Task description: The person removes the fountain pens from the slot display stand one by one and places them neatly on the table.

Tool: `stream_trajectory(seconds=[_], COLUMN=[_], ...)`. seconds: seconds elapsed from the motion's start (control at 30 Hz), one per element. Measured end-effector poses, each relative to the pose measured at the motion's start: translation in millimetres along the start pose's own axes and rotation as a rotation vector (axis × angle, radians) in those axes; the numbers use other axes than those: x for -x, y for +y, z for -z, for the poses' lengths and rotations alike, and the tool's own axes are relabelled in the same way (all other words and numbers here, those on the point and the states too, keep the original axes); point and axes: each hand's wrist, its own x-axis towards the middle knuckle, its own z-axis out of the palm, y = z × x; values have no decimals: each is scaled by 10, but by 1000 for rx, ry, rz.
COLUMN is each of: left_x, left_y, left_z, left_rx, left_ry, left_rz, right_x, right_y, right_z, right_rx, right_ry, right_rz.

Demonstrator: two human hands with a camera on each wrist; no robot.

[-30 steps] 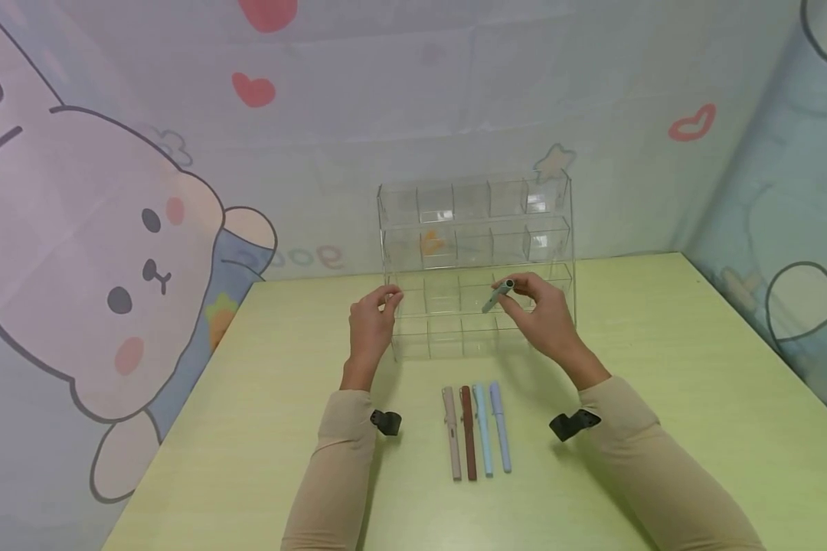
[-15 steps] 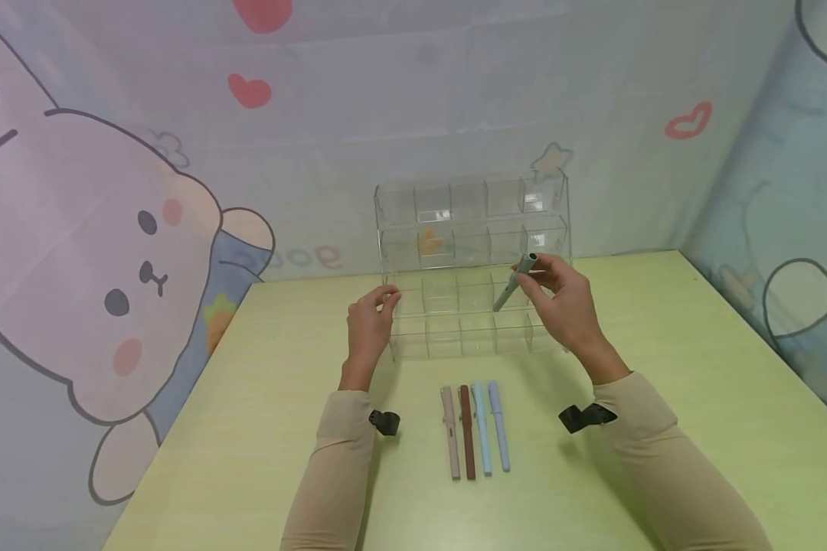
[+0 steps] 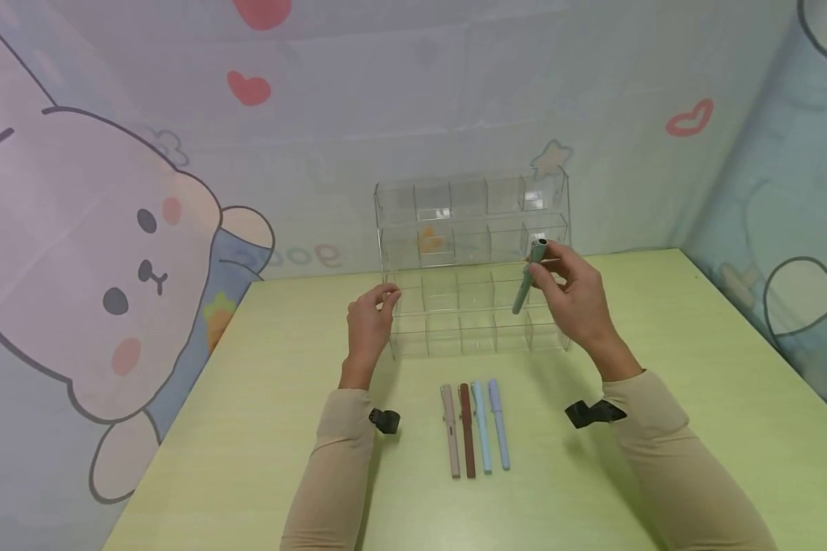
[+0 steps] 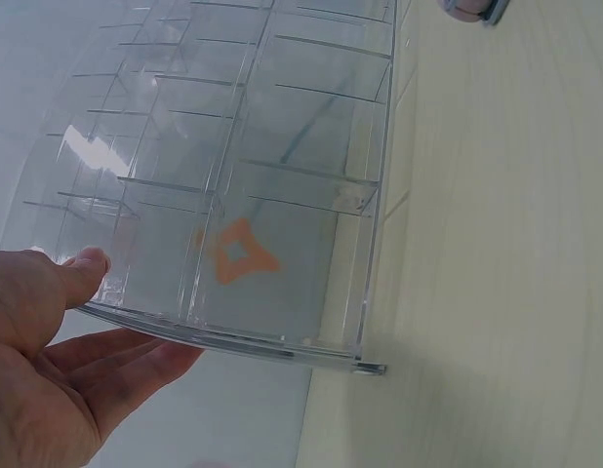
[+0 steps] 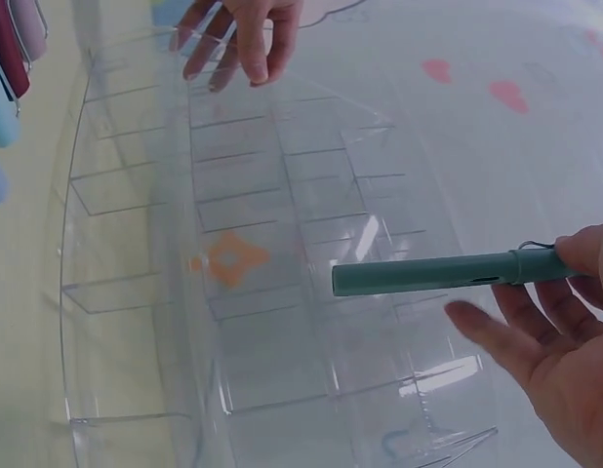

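A clear stepped acrylic rack (image 3: 443,334), divided into small compartments, stands on the table. My left hand (image 3: 370,325) grips its left side edge; in the left wrist view the thumb lies inside the side panel and the fingers outside. My right hand (image 3: 579,298) pinches a green pen (image 5: 428,273) near its clip end, above the rack's right part. The pen leans, clip end up and the other end pointing down and slightly left. On the table before the rack lie a taupe pen (image 3: 452,436), a brown pen (image 3: 467,436), a light blue pen (image 3: 482,432) and a lavender pen (image 3: 499,428), side by side.
A pale yellow-green table (image 3: 262,398) carries everything. Behind it hangs a printed cloth (image 3: 331,115) with a cartoon rabbit and hearts. Small black cameras (image 3: 384,421) sit on both wrists.
My right hand has moved right and up with the green pen, which has tipped closer to upright. The left hand stays on the rack's side, and the pens on the table lie as before.
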Motion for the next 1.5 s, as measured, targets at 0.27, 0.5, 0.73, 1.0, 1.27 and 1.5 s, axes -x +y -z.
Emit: stream_trajectory(seconds=[0.27, 0.5, 0.73, 1.0, 1.27, 1.5], left_x=[-1, -5, 11, -11, -35, -13], left_y=[-18, -21, -34, -15, -8, -11], left_z=[-4, 0, 12, -7, -8, -6], left_rx=[14, 14, 17, 23, 38, 24], left_ry=[-3, -3, 13, 9, 11, 11], left_rz=[-2, -15, -6, -16, -26, -27], right_x=[2, -13, -29, -35, -42, -21], right_y=[-24, -56, -73, -96, -133, -189], right_z=[37, 105, 146, 251, 357, 415], right_rx=[6, 30, 3, 56, 169, 255], right_ry=[-17, 2, 9, 8, -35, -162], right_rz=[13, 61, 7, 5, -28, -217])
